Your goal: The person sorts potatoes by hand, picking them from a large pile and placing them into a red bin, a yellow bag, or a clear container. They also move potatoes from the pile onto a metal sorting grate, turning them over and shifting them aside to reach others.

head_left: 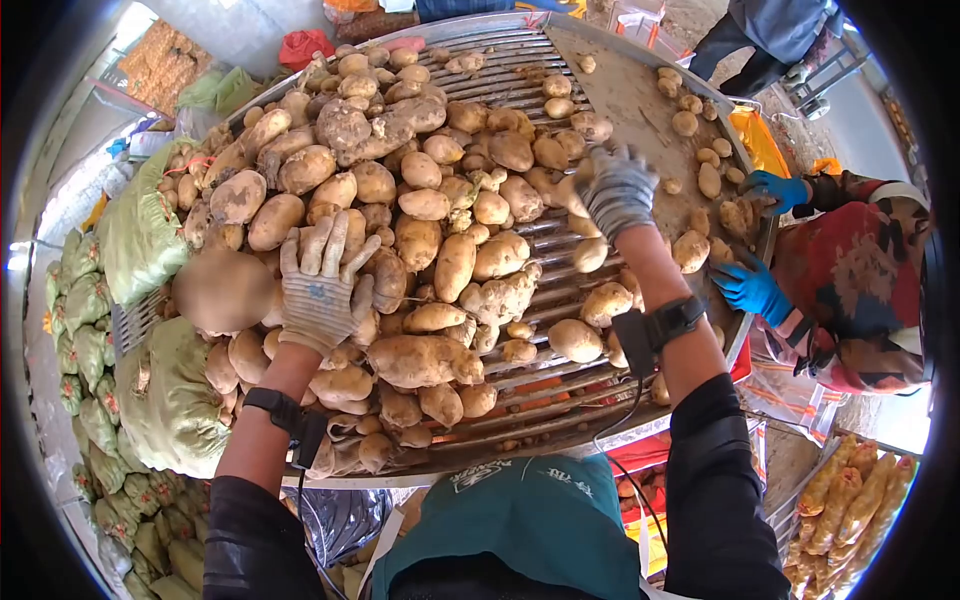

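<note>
A big heap of dirt-covered potatoes (418,240) lies on a slatted metal sorting table (535,235). My left hand (322,285), in a pale, soiled glove, rests on the left part of the heap with its fingers spread, holding nothing. Over the slats on the heap's right side is my right hand (615,190), in a grey glove. Its fingers are smeared by motion, and a blurred potato (571,197) lies right beside it. Whether the hand grips anything cannot be seen.
Green mesh sacks (145,240) line the table's left side. At the right edge, a co-worker's blue-gloved hands (755,290) touch potatoes on a flat metal panel (630,110). Another person (770,40) stands behind. Bagged potatoes (850,500) stand at lower right.
</note>
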The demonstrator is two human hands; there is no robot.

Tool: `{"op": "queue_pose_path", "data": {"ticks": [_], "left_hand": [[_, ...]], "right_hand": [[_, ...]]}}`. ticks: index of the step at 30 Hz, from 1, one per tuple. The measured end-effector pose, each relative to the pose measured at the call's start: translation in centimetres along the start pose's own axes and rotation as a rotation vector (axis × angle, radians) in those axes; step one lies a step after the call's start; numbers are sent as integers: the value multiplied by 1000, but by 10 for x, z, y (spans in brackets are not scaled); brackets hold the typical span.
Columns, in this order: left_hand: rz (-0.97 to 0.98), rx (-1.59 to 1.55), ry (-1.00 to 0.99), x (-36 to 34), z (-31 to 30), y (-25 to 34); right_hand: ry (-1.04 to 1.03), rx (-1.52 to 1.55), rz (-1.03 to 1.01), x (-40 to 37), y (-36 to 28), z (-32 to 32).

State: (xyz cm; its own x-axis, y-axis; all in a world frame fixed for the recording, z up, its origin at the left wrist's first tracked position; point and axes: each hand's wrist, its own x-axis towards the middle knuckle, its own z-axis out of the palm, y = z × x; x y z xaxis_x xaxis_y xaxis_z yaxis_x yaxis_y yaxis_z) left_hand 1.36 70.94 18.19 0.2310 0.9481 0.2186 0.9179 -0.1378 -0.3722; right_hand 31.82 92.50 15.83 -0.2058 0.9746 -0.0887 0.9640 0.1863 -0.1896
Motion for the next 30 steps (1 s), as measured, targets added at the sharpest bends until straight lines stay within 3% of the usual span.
{"op": "queue_pose_path", "data": {"ticks": [2, 3, 5, 7, 8, 10, 13, 18, 20, 21, 26, 28, 30], "left_hand": [[4, 10, 8, 2, 1, -1], [5, 16, 6, 2, 1, -1], [2, 20, -1, 1, 0, 0], [0, 33, -4, 2, -2, 1], [-3, 35, -10, 2, -3, 1], [2, 32, 9, 3, -2, 1], [-1, 38, 21, 2, 0, 0], [-2, 46, 37, 1, 2, -1], [-5, 42, 42, 1, 1, 0], [-3, 42, 42, 2, 2, 0], [-4, 58, 28, 1, 2, 0], [-9, 57, 14, 1, 3, 1], [-20, 60, -1, 1, 2, 0]], "right_hand": [[297, -81, -159, 5, 6, 2], [278, -86, -278, -2, -11, -7], [-42, 113, -548, -1, -44, -9], [-18, 322, -786, 8, -64, 37], [-23, 325, -791, 10, -79, 36], [-278, 288, -650, 13, -107, 32], [-347, 288, -551, 25, -126, 42], [-345, 321, -583, 26, -119, 41], [-450, 256, -689, 24, -117, 41], [-408, 72, -756, 20, -125, 38], [-520, -15, -722, 30, -139, 37], [-716, -27, -684, 33, -143, 24], [-671, -40, -736, 34, -144, 29]]}}
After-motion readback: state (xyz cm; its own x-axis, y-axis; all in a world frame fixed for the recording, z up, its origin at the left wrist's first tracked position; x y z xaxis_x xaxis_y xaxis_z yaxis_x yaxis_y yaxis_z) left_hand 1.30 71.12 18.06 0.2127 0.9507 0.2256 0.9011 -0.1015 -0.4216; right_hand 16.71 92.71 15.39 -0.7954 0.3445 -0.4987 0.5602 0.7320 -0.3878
